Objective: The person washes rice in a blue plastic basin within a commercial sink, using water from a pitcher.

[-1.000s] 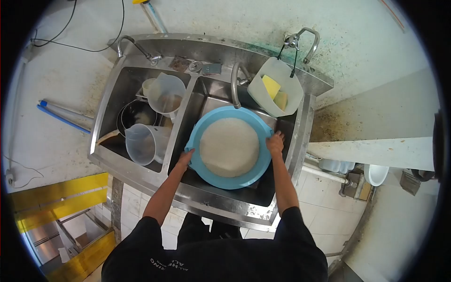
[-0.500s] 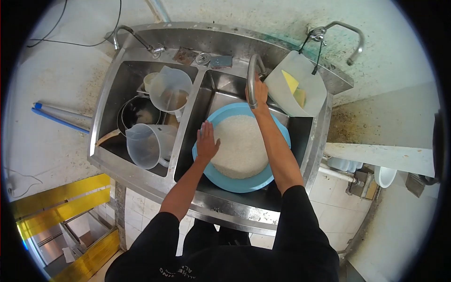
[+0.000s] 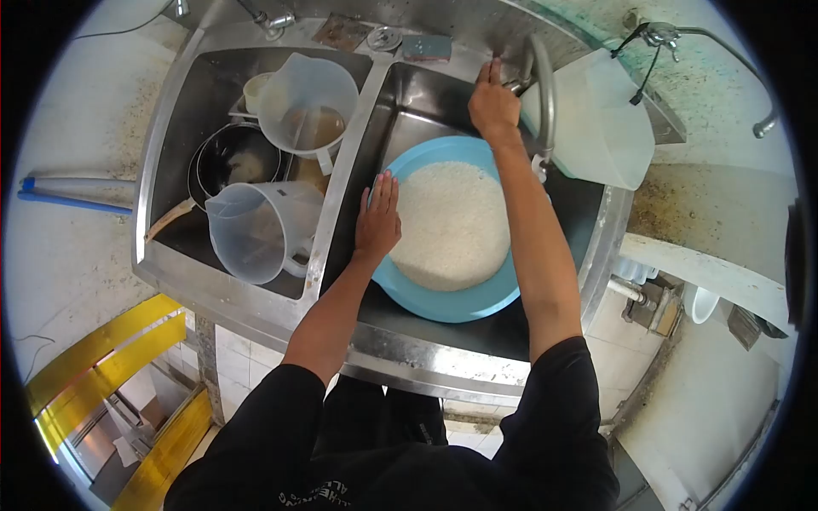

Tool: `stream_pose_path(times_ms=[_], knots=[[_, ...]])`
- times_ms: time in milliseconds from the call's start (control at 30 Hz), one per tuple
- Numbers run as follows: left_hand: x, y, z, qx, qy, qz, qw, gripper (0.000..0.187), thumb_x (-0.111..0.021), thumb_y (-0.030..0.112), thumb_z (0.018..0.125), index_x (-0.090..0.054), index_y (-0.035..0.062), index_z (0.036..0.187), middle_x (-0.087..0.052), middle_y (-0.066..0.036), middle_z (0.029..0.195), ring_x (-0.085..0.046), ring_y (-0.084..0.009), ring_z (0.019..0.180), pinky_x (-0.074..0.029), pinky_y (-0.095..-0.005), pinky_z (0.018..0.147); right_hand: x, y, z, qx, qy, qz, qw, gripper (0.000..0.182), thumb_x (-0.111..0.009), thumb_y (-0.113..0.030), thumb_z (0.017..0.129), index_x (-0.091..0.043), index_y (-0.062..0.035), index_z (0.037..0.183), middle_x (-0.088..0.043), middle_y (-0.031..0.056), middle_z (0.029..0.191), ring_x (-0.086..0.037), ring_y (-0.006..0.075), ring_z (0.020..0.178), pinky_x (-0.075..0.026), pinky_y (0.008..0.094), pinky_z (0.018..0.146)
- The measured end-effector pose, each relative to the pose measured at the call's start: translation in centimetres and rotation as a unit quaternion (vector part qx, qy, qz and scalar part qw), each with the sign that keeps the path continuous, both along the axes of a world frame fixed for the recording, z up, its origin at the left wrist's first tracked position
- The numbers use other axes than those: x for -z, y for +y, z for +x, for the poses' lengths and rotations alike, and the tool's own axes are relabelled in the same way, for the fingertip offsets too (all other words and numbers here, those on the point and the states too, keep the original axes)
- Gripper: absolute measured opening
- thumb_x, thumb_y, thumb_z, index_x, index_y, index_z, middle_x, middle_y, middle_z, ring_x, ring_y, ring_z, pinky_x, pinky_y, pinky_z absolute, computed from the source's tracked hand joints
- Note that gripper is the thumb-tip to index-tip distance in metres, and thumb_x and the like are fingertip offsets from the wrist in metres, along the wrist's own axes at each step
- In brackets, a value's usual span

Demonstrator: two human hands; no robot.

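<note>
A light blue basin [image 3: 456, 308] sits in the right sink compartment, filled with white rice [image 3: 452, 226]. My left hand [image 3: 378, 223] lies flat with fingers outstretched on the basin's left rim. Behind the basin, my right hand [image 3: 495, 109] reaches to the back of the sink with its fingers stretched out, just left of the curved metal faucet [image 3: 546, 98]. Part of its thumb side is hidden. The faucet's spout hangs by the basin's right rim, beside my right forearm.
Two clear plastic jugs [image 3: 256, 238] and a dark pan [image 3: 241, 158] with a wooden handle fill the left sink compartment. A whitish container [image 3: 596, 119] hangs at right below a second tap [image 3: 663, 36]. A grey-blue block [image 3: 427, 48] lies on the back ledge.
The faucet spout has swung right, from over the basin's back rim to its right side. My right hand has come off the faucet, now left of it. The view has shifted.
</note>
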State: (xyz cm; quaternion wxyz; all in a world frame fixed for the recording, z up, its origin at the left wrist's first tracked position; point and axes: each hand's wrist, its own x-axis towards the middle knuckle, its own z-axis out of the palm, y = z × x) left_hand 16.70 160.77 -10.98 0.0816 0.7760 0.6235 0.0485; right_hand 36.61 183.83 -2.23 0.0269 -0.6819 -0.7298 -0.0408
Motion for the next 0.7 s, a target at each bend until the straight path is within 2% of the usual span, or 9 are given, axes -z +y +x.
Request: stream_pose_path(times_ms=[33,100,133,200,267,333,400,567,700], knots=[[0.2,-0.2,0.0,-0.001,0.020,0.003,1.000,0.074,-0.056,0.012,0.087,-0.021,0.0031,0.151,-0.015,-0.013,0.160,-0.017,-0.0265,0.147,-0.023,-0.0457,0.117,0.1,-0.9,0.2,0.000,-0.002,-0.007,1.000,0.058,-0.056,-0.017,0.089,-0.039,-0.0020,0.143,-0.038,0.0165,0.151,-0.070,0.0343,0.091,-0.057,0.0427,0.074],[0.1,0.2,-0.1,-0.004,0.002,0.007,1.000,0.074,-0.055,0.008,0.085,-0.021,0.0030,0.151,-0.016,-0.013,0.160,-0.017,-0.0263,0.147,-0.023,-0.0459,0.117,-0.9,-2.9,1.2,-0.083,0.169,0.076,0.979,0.054,-0.051,-0.017,0.092,-0.038,-0.0111,0.145,-0.039,0.0179,0.149,-0.070,0.0355,0.089,-0.057,0.0415,0.073],[0.2,0.0,-0.1,-0.008,-0.014,0.007,1.000,0.075,-0.054,0.004,0.084,-0.021,0.0030,0.151,-0.016,-0.013,0.159,-0.018,-0.0261,0.147,-0.024,-0.0461,0.117,-1.7,-5.3,1.4,-0.074,0.255,0.033,0.964,0.049,-0.052,-0.022,0.096,-0.043,-0.0157,0.143,-0.038,0.0140,0.151,-0.070,0.0314,0.091,-0.057,0.0433,0.074],[0.4,0.0,-0.2,-0.016,-0.024,0.009,1.000,0.075,-0.054,0.002,0.084,-0.020,0.0028,0.151,-0.017,-0.012,0.159,-0.018,-0.0257,0.147,-0.023,-0.0458,0.117,-0.5,-10.7,2.1,-0.093,0.394,0.079,0.911,0.046,-0.057,-0.018,0.095,-0.048,-0.0120,0.139,-0.042,0.0152,0.148,-0.068,0.0307,0.097,-0.056,0.0410,0.074],[0.6,0.0,-0.3,-0.022,-0.029,0.009,0.999,0.076,-0.054,0.001,0.084,-0.020,0.0027,0.151,-0.017,-0.012,0.159,-0.018,-0.0252,0.147,-0.023,-0.0455,0.118,3.8,-16.0,4.8,-0.020,0.355,0.061,0.933,0.037,-0.060,-0.013,0.092,-0.057,-0.0086,0.129,-0.045,0.0170,0.146,-0.060,0.0346,0.115,-0.053,0.0418,0.086],[0.6,0.1,-0.3,-0.047,-0.036,-0.008,0.998,0.077,-0.054,-0.001,0.083,-0.019,0.0029,0.152,-0.017,-0.011,0.160,-0.018,-0.0248,0.147,-0.023,-0.0448,0.118,8.0,-21.3,7.3,0.092,0.352,0.022,0.931,0.032,-0.060,-0.014,0.092,-0.060,-0.0065,0.123,-0.051,0.0210,0.138,-0.053,0.0370,0.122,-0.050,0.0428,0.091],[0.7,0.1,-0.3,-0.045,-0.025,-0.006,0.999,0.076,-0.054,-0.001,0.083,-0.021,0.0033,0.151,-0.020,-0.010,0.159,-0.020,-0.0243,0.147,-0.025,-0.0438,0.118,9.1,-25.1,8.8,0.176,0.364,-0.033,0.914,0.029,-0.060,-0.011,0.090,-0.063,-0.0052,0.118,-0.057,0.0217,0.128,-0.052,0.0394,0.120,-0.048,0.0445,0.094],[0.7,0.7,0.1,-0.039,-0.042,0.003,0.998,0.074,-0.053,-0.003,0.083,-0.024,0.0041,0.151,-0.023,-0.009,0.158,-0.022,-0.0233,0.146,-0.028,-0.0418,0.117,13.3,-30.1,11.4,0.133,0.242,-0.039,0.960,0.025,-0.061,-0.009,0.087,-0.065,-0.0059,0.111,-0.063,0.0177,0.115,-0.056,0.0366,0.112,-0.043,0.0466,0.098],[1.4,1.2,0.4,-0.024,-0.035,0.007,0.999,0.074,-0.053,-0.005,0.082,-0.026,0.0060,0.151,-0.024,-0.008,0.158,-0.023,-0.0226,0.146,-0.033,-0.0400,0.114,12.6,-31.2,11.2,0.075,0.166,-0.140,0.973,0.015,-0.061,-0.015,0.088,-0.065,-0.0067,0.099,-0.065,0.0123,0.101,-0.059,0.0317,0.100,-0.045,0.0455,0.088]])
